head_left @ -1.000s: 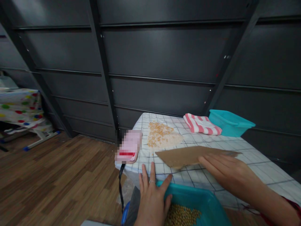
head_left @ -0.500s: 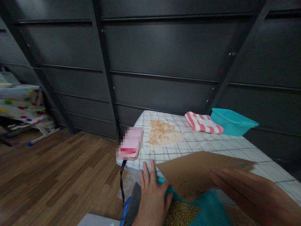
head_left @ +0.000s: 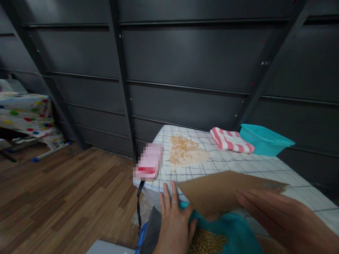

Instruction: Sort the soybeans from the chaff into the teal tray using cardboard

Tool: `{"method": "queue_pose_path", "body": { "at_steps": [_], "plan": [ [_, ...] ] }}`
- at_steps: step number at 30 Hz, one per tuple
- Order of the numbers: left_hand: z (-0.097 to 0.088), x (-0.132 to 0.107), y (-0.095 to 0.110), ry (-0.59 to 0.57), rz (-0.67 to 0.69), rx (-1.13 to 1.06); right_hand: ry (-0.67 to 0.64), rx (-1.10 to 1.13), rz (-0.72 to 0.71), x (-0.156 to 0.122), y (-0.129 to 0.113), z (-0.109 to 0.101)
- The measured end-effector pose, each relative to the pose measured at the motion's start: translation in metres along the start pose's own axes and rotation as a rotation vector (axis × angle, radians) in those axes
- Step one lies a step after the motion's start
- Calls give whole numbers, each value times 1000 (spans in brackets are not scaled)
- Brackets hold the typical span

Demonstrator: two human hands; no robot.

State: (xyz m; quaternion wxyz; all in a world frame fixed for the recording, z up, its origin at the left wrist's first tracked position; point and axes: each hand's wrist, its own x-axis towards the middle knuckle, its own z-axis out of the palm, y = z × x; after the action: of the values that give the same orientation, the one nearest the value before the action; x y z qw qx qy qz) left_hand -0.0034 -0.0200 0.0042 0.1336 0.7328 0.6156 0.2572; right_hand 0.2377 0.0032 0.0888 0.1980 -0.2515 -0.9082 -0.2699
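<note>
My left hand grips the near left rim of a teal basin that holds yellow grains; a ring shows on one finger. My right hand holds a flat brown cardboard sheet, fingers stretched along its right side, tilted over the basin's far edge. Further back on the checked tablecloth lies a spread pile of yellow and white grains.
A red-and-white striped cloth and a second teal basin sit at the table's far side. A pink pixelated object with a black strap hangs at the table's left edge. Dark metal wall behind; wooden floor and a polka-dot covered stand to the left.
My right hand lifted the cardboard off the tablecloth and drew it toward me, over the basin's edge. The left hand stayed on the basin rim.
</note>
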Motion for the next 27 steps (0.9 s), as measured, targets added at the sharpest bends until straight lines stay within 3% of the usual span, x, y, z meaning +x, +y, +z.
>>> {"method": "queue_pose_path", "body": {
  "at_steps": [3, 7, 11, 15, 19, 23, 27],
  "plan": [
    [0, 0, 0, 2, 18, 6, 30, -133, -93, 31, 1, 7],
    [1, 0, 1, 91, 25, 56, 88, -342, -174, 65, 14, 11],
    [3, 1, -5, 66, 41, 47, 121, -360, -183, 72, 27, 8],
    [5, 5, -16, -9, 96, 49, 131, -388, -173, 70, 36, -10],
    [8, 6, -20, 12, 108, 74, 186, -421, -159, 80, 41, -21],
    [12, 4, -16, 89, 73, 124, 248, -316, -154, 105, 42, -2],
    [18, 3, -16, 239, -58, 225, 231, -250, -210, 131, 43, 26]
  ]
}}
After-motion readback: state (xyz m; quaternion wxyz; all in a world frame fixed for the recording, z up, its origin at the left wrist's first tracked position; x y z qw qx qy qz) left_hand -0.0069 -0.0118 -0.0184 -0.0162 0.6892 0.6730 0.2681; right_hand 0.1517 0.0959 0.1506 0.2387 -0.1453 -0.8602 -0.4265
